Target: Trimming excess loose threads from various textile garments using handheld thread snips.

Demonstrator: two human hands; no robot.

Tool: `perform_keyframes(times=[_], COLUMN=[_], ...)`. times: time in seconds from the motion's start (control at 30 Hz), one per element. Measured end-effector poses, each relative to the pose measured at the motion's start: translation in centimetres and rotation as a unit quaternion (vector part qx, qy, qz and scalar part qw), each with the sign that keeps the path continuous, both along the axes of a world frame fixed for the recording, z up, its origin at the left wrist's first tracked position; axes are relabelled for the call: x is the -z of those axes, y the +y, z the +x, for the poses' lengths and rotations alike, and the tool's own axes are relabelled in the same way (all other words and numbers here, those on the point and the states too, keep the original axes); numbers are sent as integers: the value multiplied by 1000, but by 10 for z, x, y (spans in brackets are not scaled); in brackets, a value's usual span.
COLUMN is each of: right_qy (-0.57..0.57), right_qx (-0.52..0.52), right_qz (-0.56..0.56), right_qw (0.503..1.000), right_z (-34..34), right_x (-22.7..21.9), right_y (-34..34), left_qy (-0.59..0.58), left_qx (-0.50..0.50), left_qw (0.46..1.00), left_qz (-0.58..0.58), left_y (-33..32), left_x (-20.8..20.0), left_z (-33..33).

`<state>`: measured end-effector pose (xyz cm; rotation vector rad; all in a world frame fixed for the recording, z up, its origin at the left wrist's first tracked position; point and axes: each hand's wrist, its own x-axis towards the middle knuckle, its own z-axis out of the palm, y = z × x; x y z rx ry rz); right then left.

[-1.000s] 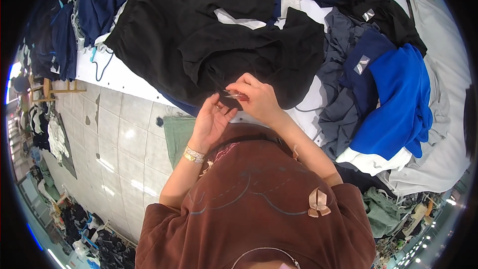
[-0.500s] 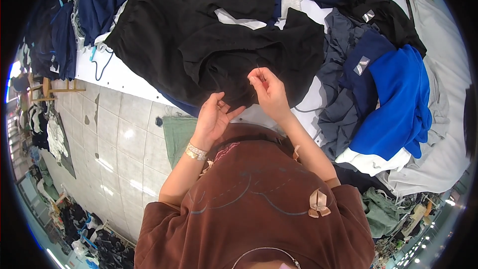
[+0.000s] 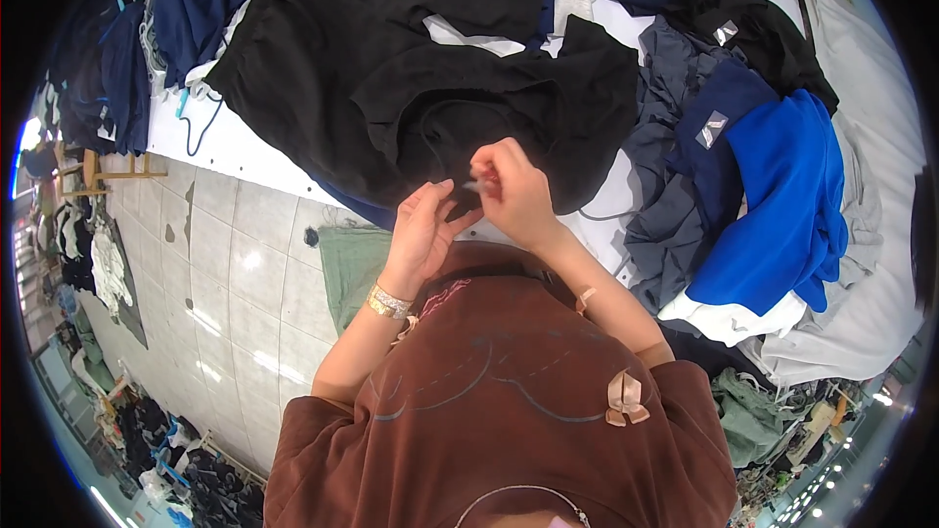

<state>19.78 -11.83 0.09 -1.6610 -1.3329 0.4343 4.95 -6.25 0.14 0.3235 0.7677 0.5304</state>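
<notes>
A black garment (image 3: 303, 88) lies spread over the table in front of me, its rounded opening facing my hands. My right hand (image 3: 516, 198) is closed above the near edge of the garment. A small, pale, shiny thing (image 3: 474, 186) sticks out from its fingertips, too smeared by motion to name. Just left of it, my left hand (image 3: 421, 230) is turned palm inward, thumb and forefinger together as in a pinch and another finger stretched out. What that pinch holds, if anything, is too small to see. The fingertips of both hands are close to each other.
Grey crumpled fabric (image 3: 665, 205), a navy piece (image 3: 724, 108) and a bright blue garment (image 3: 782, 196) are heaped on the right. Navy garments (image 3: 201, 10) hang at the table's left end. A green cloth (image 3: 347, 264) hangs below the table edge; tiled floor (image 3: 235, 284) is at left.
My right hand has moved slightly left and down, closer to my left hand, and its fingers have curled in. The pale thing now shows at its fingertips. The garment looks unmoved.
</notes>
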Motion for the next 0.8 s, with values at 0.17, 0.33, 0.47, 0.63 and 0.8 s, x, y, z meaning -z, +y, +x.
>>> perform_keyframes(times=[0.17,0.33,0.47,0.63,0.8], right_qy=[256,217,130,-21,-65], right_qx=[54,27,10,-34,-37], right_qz=[-12,-113,-34,-69,-81], right_qw=[965,969,991,997,994], right_z=[6,9,5,9,9], right_x=[5,-9,-9,-4,-7], right_y=[-4,-14,-19,-23,-21], left_qy=[11,45,-63,-14,8], left_qx=[-10,-17,6,-3,-5], left_qw=[998,987,984,991,995], left_qz=[-56,-155,-168,-136,-100], left_y=[1,8,7,6,3], left_x=[1,-5,22,7,15], left_z=[1,9,0,8,6])
